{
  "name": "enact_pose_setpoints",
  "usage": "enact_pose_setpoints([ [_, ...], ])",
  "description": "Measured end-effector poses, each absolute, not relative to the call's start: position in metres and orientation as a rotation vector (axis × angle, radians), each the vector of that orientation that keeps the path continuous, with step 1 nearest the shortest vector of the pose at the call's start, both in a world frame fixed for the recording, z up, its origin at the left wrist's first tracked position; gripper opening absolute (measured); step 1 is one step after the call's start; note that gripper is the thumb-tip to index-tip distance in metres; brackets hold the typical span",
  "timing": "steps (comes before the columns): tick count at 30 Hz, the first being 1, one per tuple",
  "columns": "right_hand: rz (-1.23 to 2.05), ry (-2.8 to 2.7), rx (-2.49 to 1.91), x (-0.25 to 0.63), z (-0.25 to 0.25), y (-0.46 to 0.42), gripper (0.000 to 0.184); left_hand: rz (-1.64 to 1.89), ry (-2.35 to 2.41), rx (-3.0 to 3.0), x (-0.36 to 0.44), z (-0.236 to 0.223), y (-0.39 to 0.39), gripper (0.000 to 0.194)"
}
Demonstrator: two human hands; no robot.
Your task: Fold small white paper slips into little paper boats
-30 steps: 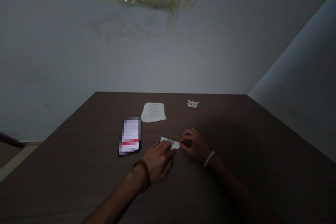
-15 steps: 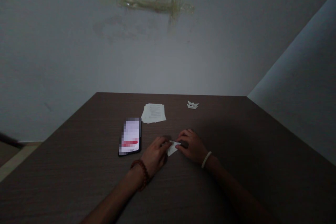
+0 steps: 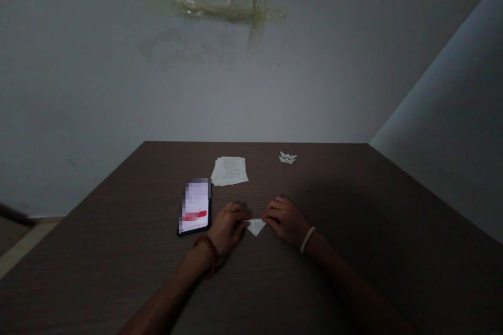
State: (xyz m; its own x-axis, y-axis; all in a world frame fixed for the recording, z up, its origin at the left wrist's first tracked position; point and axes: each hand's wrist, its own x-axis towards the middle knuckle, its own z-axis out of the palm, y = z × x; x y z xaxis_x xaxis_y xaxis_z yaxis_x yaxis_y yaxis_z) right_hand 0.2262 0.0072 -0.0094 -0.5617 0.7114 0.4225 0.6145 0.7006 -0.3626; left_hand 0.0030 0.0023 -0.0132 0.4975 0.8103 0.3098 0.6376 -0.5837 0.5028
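A small folded paper (image 3: 256,226) with printed lines lies on the table, its point toward me, shaped like a triangle. My left hand (image 3: 228,226) pinches its left corner between thumb and fingers. At the right corner, my right hand (image 3: 285,220) does the same, with the fingers curled close together. Both hands rest low on the tabletop. A red-brown bead bracelet (image 3: 212,251) circles my left wrist, and a pale bead bracelet (image 3: 307,239) is on the right one.
Left of my left hand lies a phone (image 3: 195,207) with its screen lit. Behind it is a stack of printed paper sheets (image 3: 231,170). Folded paper boats (image 3: 288,157) stand near the back of the brown table (image 3: 165,162), which meets a grey wall (image 3: 251,99).
The paper now lies as a level triangle pointing toward me, where it was tilted before. My left hand has shifted slightly left, and both hands now hold opposite corners.
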Motion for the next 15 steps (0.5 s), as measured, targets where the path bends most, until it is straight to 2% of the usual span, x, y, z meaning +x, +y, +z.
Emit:
enact_pose_setpoints([
  [10, 0.14, -2.428, -0.988, 0.227, -0.01, 0.006, 0.013, 0.756, 1.156, 2.541, 0.001, -0.016, 0.006, 0.019],
  [15, 0.18, -2.465, -0.954, 0.231, -0.001, -0.003, 0.018, 0.54, 1.069, 2.745, 0.001, -0.002, -0.007, 0.022],
])
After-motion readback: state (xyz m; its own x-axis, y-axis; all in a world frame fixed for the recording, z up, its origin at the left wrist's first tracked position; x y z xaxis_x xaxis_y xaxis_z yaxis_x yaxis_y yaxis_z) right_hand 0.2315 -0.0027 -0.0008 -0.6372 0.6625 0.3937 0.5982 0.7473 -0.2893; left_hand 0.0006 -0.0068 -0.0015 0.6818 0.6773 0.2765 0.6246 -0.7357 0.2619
